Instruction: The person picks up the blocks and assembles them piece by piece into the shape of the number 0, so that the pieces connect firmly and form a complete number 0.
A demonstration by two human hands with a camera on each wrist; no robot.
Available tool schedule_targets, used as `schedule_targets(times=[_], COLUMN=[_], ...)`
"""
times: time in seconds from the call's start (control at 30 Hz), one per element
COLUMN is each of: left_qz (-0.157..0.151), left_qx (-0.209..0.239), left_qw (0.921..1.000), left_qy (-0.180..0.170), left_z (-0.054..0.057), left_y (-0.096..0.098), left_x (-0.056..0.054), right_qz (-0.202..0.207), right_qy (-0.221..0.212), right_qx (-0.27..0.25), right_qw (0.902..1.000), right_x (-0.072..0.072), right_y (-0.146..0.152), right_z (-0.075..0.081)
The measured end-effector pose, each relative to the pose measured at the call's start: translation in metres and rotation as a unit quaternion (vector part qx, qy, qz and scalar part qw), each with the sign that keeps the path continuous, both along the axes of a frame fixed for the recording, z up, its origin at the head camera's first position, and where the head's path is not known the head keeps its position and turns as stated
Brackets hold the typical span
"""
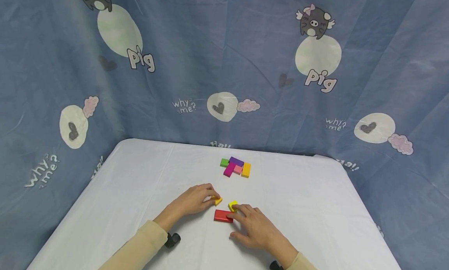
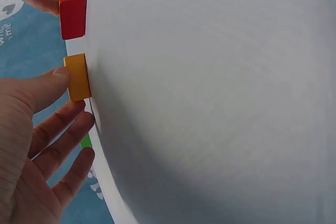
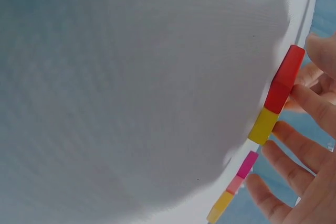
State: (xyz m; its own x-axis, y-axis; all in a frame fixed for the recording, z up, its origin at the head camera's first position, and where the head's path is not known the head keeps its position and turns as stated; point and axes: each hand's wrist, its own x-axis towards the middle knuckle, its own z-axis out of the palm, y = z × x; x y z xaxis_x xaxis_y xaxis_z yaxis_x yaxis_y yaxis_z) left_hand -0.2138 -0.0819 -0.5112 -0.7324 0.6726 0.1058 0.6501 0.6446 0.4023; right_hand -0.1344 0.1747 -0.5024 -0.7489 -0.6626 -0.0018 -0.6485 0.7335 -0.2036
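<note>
On the white tabletop, my left hand (image 1: pixel 195 199) pinches a small orange block (image 2: pixel 78 77) between thumb and forefinger, its other fingers spread. To the right of it lies a long red block (image 1: pixel 221 216), with a small yellow block (image 1: pixel 232 205) at its far side. My right hand (image 1: pixel 257 228) reaches over these two from the right, fingers extended. Its forefinger touches the red block near the right end, and another fingertip rests at the yellow block. The right thumb stands apart from the red block in the right wrist view.
Farther back sits a cluster of blocks: a green block (image 1: pixel 224 162), a purple block (image 1: pixel 236 161), a magenta block (image 1: pixel 229 169), a pink block (image 1: pixel 237 169) and a yellow-orange block (image 1: pixel 246 170). Behind the white table (image 1: pixel 298 184) hangs a blue printed curtain (image 1: pixel 224 59).
</note>
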Motion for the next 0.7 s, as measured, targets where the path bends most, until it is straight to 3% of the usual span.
schedule_targets(times=[0.7], left_qz=[-0.004], left_qx=[-0.008], left_qw=[1.0000], left_qy=[-0.004], left_z=[-0.0026], left_y=[-0.0024], left_x=[0.0034], right_qz=[-0.004], right_qy=[-0.009], right_qx=[-0.009], right_qw=[0.9999], right_x=[-0.0010], right_y=[0.0004], right_z=[-0.0009])
